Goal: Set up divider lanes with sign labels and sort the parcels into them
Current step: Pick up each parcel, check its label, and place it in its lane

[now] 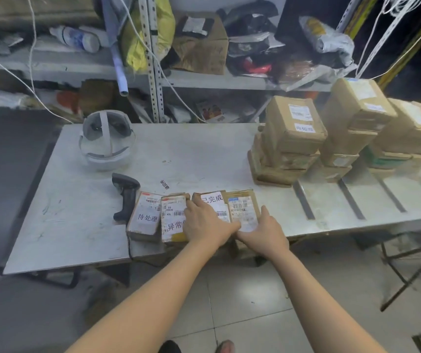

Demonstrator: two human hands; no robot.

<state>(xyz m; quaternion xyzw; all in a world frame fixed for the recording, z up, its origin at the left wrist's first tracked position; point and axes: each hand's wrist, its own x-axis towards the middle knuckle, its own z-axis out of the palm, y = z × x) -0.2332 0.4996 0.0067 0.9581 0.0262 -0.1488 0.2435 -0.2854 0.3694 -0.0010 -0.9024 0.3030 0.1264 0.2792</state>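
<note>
Pressing on row of small parcels [146,215] at near table [204,154] edge: left hand [205,221] flat, fingers straight; right hand [262,231] likewise, on rightmost parcel [242,206]. Taller parcel stacks [291,138] far right.

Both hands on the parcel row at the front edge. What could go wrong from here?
1. The parcel row lies at the table's front edge; a pull by the left hand or right hand could drag one off.
2. The stacks at right look tall and uneven; a bump may topple them.
3. The scanner lies beside the row; shifting parcels may knock it.
</note>
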